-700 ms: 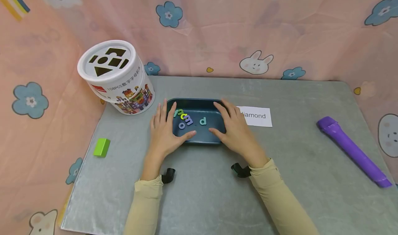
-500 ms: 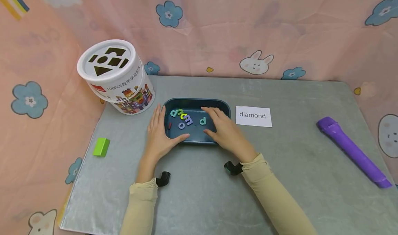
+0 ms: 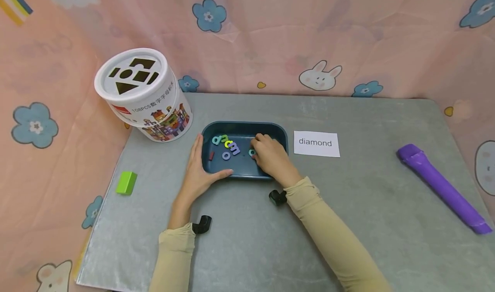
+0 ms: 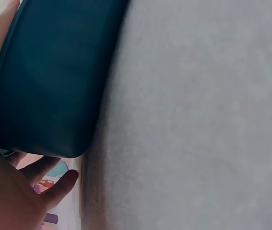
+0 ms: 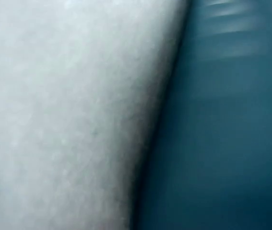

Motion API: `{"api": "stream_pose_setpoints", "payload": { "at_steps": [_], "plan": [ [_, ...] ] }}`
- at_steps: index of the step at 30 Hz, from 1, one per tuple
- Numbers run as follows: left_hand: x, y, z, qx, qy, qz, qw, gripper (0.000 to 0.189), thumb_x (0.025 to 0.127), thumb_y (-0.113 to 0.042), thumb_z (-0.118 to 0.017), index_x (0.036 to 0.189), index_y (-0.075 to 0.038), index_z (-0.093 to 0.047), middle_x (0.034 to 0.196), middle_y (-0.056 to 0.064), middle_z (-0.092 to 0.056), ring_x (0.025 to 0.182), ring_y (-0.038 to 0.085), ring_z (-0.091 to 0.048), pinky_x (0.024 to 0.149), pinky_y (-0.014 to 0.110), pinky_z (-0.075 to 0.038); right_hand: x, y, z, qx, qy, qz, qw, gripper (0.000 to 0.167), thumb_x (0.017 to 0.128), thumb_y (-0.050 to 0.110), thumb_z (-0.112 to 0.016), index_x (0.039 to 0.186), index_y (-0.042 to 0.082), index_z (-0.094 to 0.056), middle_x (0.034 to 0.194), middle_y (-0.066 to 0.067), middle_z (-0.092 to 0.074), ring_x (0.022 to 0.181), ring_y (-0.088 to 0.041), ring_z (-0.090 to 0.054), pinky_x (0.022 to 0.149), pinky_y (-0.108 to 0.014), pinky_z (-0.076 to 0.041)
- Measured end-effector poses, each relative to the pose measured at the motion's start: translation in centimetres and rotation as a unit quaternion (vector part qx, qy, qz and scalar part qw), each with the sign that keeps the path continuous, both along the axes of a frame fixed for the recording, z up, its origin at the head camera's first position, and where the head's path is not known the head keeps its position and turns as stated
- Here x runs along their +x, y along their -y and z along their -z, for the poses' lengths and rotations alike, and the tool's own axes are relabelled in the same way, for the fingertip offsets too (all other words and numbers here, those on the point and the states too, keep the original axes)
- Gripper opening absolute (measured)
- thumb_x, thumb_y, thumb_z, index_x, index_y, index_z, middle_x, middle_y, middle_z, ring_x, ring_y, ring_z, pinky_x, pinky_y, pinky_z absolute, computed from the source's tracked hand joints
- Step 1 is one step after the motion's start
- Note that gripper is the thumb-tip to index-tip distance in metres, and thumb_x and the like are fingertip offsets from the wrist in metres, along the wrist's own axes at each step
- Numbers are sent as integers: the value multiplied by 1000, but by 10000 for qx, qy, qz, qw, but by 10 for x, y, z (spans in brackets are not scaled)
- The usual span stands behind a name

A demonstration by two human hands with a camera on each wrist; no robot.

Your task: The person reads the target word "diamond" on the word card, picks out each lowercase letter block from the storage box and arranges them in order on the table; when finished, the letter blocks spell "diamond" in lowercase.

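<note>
A dark blue tray [image 3: 247, 171] lies on the table with several small letter blocks inside. My left hand [image 3: 197, 171] rests against the tray's left side, fingers fairly straight and thumb along the front rim. Inside the tray's right half, my right hand [image 3: 272, 156] has its fingers curled down around a teal letter d [image 3: 252, 152], which they partly cover. To its left lie a purple m [image 3: 234, 149], a purple o [image 3: 226, 156], a yellow letter [image 3: 228, 144], a green n [image 3: 224, 138], a teal letter [image 3: 216, 140] and a red stick-shaped letter [image 3: 211, 156].
Just right of the tray lies a white card [image 3: 316, 144] reading "diamond". A white lidded bucket [image 3: 145, 96] stands at the back left. There is a green block [image 3: 126, 183] near the left edge, and a long purple object [image 3: 442, 189] on the right.
My right hand has moved left off the tray's right end, down to the teal d, its fingers curling. My left hand has shifted slightly left, uncovering the red letter. The card shows fully.
</note>
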State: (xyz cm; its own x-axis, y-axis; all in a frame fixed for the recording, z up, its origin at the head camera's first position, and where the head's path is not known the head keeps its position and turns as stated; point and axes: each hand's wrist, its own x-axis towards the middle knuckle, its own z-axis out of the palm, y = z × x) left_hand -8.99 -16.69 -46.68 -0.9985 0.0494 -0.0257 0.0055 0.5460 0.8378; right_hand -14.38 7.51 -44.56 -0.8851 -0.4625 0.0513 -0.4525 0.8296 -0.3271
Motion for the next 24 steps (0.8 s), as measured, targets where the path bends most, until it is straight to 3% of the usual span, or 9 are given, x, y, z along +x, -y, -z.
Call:
{"api": "stream_pose_setpoints", "payload": {
  "at_steps": [6,13,20,24],
  "plan": [
    [0,-1,-1,24,34,19,10000,133,78,-48,-94,173,-23,-4,180,-6,-1,167,26,-6,131,62,-18,11,-15,-11,-802,-205,-140,9965,21,98,16,-78,116,4,-76,114,-12,-70,106,-30,-65,93,-46,-56],
    [1,-2,0,-45,27,-4,10000,134,78,-43,-95,173,-25,-3,180,-3,-2,167,28,-6,131,64,-18,31,-58,-19,-2064,-891,-183,9742,24,93,6,-81,116,3,-75,118,-13,-69,109,-32,-62,89,-47,-54],
    [2,-2,-1,-29,337,-52,9994,133,78,-45,-94,172,-33,0,179,8,-10,166,33,-12,130,65,-20,45,-102,-16,-2194,-1122,305,9687,25,93,0,-78,118,-1,-73,118,-18,-65,115,-37,-59,93,-49,-50],
    [2,-2,0,-68,345,-39,9994,133,78,-46,-94,172,-32,0,179,9,-11,165,33,-14,129,65,-20,51,-119,-7,-1981,-966,449,9744,25,90,-4,-80,113,-1,-71,112,-19,-65,112,-40,-60,93,-53,-49]
  ]
}}
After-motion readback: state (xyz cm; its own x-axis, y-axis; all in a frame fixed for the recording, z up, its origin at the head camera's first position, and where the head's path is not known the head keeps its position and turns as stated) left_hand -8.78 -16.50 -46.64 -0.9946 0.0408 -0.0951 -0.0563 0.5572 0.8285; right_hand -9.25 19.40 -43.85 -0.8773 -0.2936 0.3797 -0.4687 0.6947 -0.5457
